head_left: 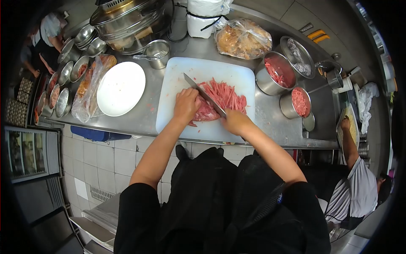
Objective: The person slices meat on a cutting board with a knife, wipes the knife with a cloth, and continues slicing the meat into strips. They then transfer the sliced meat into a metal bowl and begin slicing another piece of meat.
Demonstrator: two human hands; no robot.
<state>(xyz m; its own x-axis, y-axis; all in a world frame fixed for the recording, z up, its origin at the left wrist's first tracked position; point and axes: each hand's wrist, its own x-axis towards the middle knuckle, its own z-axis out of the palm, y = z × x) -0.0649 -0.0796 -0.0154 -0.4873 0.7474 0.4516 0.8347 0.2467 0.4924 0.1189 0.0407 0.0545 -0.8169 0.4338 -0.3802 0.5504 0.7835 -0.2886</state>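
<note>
My right hand (235, 122) grips the handle of a kitchen knife (206, 96), its blade slanting up and left across the white cutting board (173, 76). Under my left hand (186, 104) lies a piece of raw red meat (206, 111), pressed down by curled fingers close to the blade. On the blade's far side spreads a heap of thin meat strips (226, 95). A few small scraps dot the board. The blade's lower edge is hidden against the meat.
Left of the board are a white oval plate (121, 89) and a metal pot (159, 54). Metal pots of meat (275, 73) (295, 103) stand at right, below a bagged brown food (243, 39). Co-workers (355, 186) (48, 36) are at both sides.
</note>
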